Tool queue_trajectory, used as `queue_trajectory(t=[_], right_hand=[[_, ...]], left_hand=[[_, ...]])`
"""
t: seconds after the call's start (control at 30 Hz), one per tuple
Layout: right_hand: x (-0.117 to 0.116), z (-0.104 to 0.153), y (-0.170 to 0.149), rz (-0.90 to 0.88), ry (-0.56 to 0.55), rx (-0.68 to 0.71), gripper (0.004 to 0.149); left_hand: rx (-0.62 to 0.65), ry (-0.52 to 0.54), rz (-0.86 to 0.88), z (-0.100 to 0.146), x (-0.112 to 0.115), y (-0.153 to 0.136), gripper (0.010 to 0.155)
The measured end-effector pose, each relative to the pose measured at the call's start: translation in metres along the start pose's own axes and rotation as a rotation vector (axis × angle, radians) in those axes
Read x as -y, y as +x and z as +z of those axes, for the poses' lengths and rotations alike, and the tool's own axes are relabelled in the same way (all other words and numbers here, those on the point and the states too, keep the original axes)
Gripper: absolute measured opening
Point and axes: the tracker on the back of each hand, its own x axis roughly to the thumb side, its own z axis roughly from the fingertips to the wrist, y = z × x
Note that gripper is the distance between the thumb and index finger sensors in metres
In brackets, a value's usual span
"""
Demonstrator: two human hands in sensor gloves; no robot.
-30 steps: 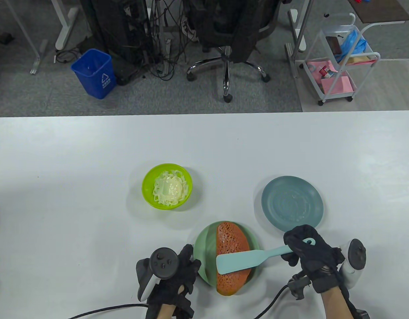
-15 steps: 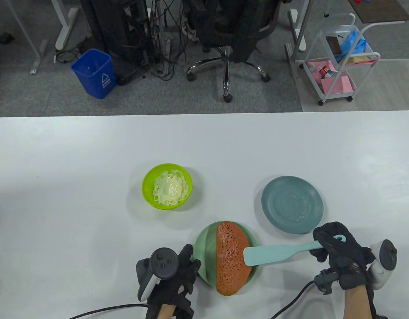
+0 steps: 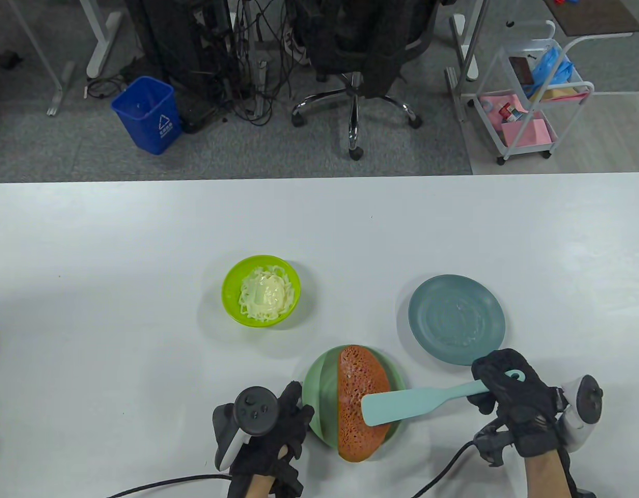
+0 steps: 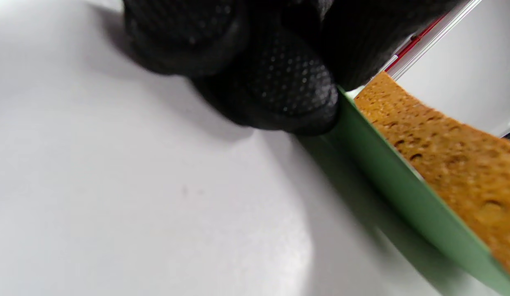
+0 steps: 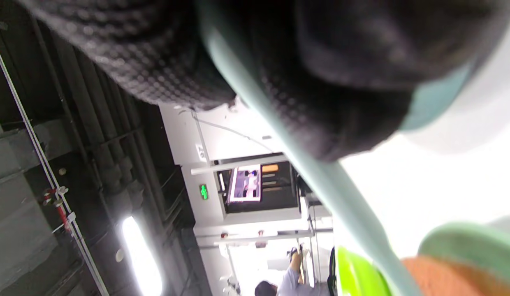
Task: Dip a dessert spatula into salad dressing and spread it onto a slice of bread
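Observation:
A brown bread slice lies on a green plate near the table's front edge. My right hand grips the handle of a light-blue dessert spatula, whose blade lies over the right half of the bread. In the right wrist view the spatula handle runs out from under the gloved fingers toward the bread. My left hand rests at the plate's left rim; in the left wrist view a fingertip touches the green rim. A lime bowl holds white salad dressing.
An empty blue-grey plate sits right of the bread plate, just above my right hand. Cables trail from both wrists off the front edge. Beyond the table's far edge stand an office chair and a blue bin.
The spatula swept right off the bread's middle to its right edge, and has now come back left over the right half of the bread. My left hand has not moved.

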Motion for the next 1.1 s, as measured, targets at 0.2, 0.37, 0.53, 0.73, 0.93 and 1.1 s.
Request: queue_trajectory(t=[0.2, 0.37, 0.53, 0.73, 0.93, 1.1], right_hand=[[-0.028, 0.004, -0.001, 0.053, 0.053, -0.007, 0.031], [-0.028, 0.004, -0.002, 0.070, 0.058, -0.035, 0.032], [-0.019, 0.001, -0.004, 0.039, 0.090, -0.108, 0.032], [0.000, 0.000, 0.001, 0.052, 0.049, -0.131, 0.031], [0.026, 0.003, 0.007, 0.075, -0.031, -0.142, 0.031], [0.040, 0.006, 0.010, 0.090, -0.088, -0.137, 0.031]], left_hand=[[0.000, 0.001, -0.001, 0.000, 0.000, 0.000, 0.061], [0.000, 0.001, -0.001, 0.000, 0.000, 0.000, 0.061], [0.000, 0.001, -0.001, 0.000, 0.000, 0.000, 0.061], [0.000, -0.001, 0.001, 0.000, 0.000, 0.000, 0.061], [0.001, -0.001, 0.001, 0.000, 0.000, 0.000, 0.061], [0.001, -0.001, 0.001, 0.000, 0.000, 0.000, 0.061]])
